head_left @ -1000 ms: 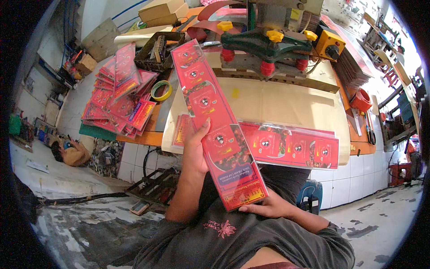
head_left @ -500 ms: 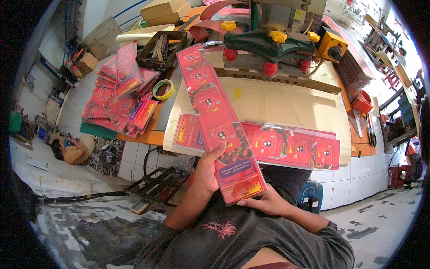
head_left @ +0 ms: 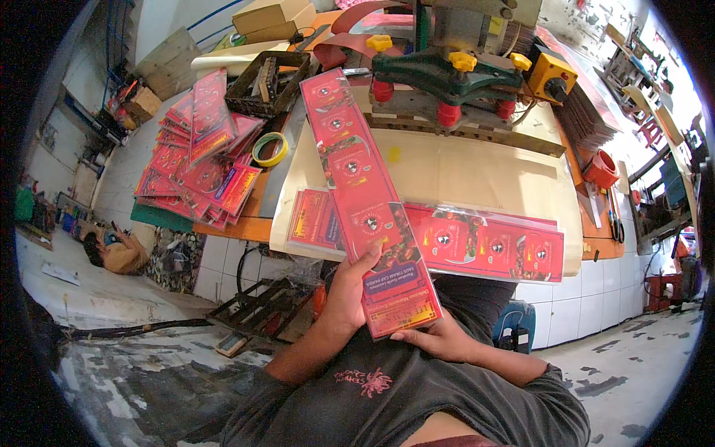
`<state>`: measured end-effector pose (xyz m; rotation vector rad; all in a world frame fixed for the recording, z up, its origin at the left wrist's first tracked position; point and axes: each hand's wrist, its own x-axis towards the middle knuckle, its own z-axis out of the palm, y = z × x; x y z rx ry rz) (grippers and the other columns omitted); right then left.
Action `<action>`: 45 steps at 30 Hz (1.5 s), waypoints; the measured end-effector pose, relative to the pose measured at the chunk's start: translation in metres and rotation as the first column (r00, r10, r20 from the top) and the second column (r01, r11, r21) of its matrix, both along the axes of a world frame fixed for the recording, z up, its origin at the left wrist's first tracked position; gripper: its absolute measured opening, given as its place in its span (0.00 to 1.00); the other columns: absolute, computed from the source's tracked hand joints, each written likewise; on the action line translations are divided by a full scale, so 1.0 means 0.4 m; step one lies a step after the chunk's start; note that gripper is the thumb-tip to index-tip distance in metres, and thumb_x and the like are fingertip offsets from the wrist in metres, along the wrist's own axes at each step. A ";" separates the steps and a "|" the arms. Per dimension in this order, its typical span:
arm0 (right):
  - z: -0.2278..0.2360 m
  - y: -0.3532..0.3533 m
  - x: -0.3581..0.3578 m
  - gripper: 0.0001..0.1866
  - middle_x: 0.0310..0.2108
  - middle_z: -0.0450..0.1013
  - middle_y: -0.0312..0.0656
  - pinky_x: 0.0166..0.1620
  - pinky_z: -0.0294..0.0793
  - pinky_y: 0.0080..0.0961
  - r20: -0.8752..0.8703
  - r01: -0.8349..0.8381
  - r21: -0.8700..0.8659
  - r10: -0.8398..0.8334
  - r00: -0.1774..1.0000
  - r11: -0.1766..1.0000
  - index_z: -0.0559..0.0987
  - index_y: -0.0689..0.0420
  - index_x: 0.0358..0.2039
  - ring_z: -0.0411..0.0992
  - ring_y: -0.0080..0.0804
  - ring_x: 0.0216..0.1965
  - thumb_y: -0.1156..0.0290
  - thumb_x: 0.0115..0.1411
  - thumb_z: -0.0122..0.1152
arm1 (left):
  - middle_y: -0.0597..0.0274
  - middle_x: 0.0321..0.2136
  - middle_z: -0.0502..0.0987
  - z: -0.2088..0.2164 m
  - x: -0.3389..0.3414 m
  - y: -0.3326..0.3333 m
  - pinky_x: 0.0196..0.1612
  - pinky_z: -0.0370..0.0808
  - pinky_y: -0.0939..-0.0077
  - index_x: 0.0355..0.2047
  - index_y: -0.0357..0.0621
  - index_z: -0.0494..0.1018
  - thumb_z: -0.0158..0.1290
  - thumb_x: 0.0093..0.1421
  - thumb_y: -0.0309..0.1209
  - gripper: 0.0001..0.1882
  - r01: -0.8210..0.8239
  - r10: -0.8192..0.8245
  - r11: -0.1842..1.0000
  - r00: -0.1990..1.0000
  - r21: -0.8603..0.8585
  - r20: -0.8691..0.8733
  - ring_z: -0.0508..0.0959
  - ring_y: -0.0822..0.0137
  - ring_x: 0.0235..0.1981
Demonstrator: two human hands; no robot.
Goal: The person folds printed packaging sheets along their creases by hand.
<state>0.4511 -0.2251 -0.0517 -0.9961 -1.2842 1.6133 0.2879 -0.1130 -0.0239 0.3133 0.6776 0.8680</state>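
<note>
A long red printed strip (head_left: 359, 179) with a glossy, clear-edged surface slants up and away in front of me. My left hand (head_left: 351, 292) grips its left edge, thumb on the printed face. At the near end, my right hand (head_left: 439, 339) has its thumb along the bottom edge, its other fingers hidden underneath. Beneath the held strip, more red strips (head_left: 495, 244) lie crosswise on the tan sheet (head_left: 477, 171) at the table's near edge. Their left end (head_left: 314, 216) shows on the other side of the held strip.
A heap of similar strips (head_left: 197, 164) sits at the left, beside a yellow tape roll (head_left: 270, 149) and a black tray (head_left: 249, 100). A green press (head_left: 454, 78) with yellow knobs stands behind the sheet. Scissors (head_left: 617, 216) hang at the right. Another person (head_left: 123, 249) is low at far left.
The held strip has turned slightly, its far end swinging a little to the right. My left hand has shifted slightly toward me; my right hand has hardly moved.
</note>
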 end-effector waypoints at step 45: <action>0.023 0.038 0.008 0.16 0.38 0.82 0.47 0.46 0.80 0.26 -0.176 0.118 -0.226 -0.160 0.971 0.967 0.80 0.71 0.41 0.80 0.28 0.41 0.67 0.66 0.61 | 0.60 0.45 0.77 0.003 0.061 -0.007 0.48 0.79 0.67 0.53 0.40 0.69 0.53 0.69 0.36 0.17 -0.079 0.096 0.982 0.991 0.173 -0.094 0.80 0.67 0.44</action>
